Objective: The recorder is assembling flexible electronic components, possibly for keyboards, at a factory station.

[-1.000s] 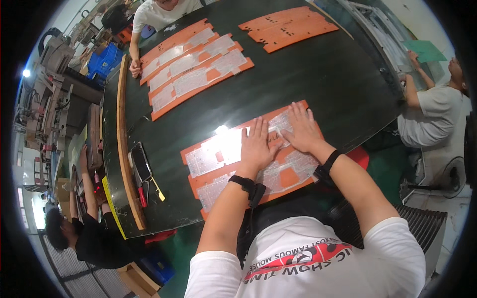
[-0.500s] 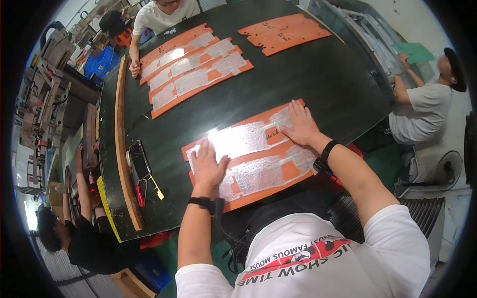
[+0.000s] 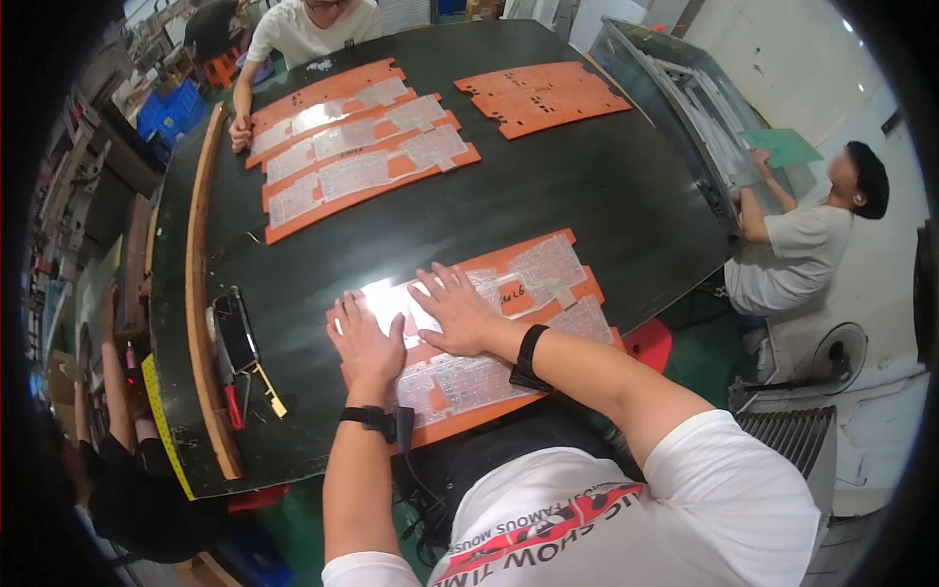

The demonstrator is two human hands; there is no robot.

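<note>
Directly before me on the dark table lies an orange board (image 3: 468,427) bearing two silvery, cut-out sheets with fine printed patterns. My left hand (image 3: 368,340) rests flat on the left end of the farther sheet (image 3: 546,266), fingers spread. Beside it, my right hand (image 3: 458,311) is also laid flat on that sheet, fingers apart, near its middle. Neither hand grips anything. Handwritten marks show on the orange right of my right hand. The nearer sheet (image 3: 469,380) lies closer to my body, partly covered by my right wrist.
Farther off are more orange boards with silvery sheets (image 3: 354,168) and a bare orange pair (image 3: 543,98). A wooden strip (image 3: 201,293) runs along the left edge, near a red-handled tool (image 3: 233,403) and a yellow-tipped piece (image 3: 276,403). Co-workers are at the far left, left and right.
My right hand has slid left along the farther sheet, from its right end to beside my left hand. My left hand stays at the left end. The whole view has shifted somewhat.
</note>
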